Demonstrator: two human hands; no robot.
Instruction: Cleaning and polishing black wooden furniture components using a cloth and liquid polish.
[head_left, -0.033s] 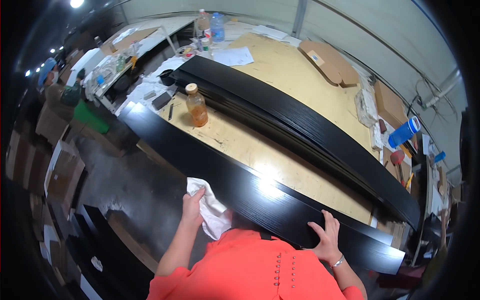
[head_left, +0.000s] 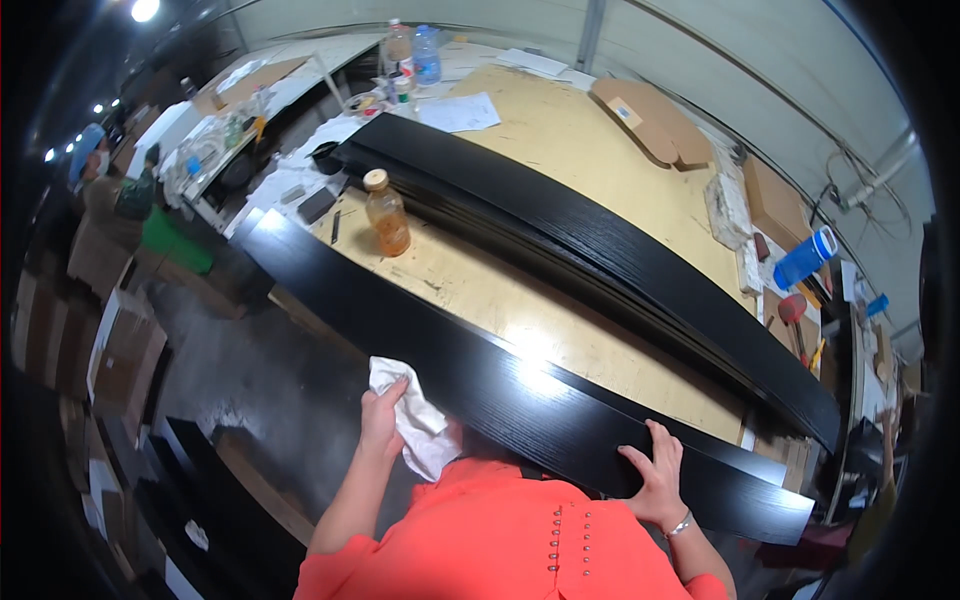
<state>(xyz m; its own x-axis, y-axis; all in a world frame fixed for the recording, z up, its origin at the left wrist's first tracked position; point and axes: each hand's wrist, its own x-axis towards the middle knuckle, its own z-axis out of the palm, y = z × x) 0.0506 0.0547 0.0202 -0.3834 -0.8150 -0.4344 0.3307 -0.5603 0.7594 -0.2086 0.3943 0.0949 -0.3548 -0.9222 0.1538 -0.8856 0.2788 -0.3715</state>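
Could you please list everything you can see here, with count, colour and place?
long plank: one, glossy black, along the near table edge
stack of planks: one stack, black, lying diagonally across the table
table: one, pale wood top
bottle: one, amber with a tan cap, upright between the plank and the stack
clear bottles: two or more, far end of the table
papers: several, white, far end
cardboard: flat brown pieces, far right
blue roll: one, right edge
cloth: one, white, in the left hand
left hand: grips the cloth at the plank's edge
right hand: flat on the plank, fingers spread
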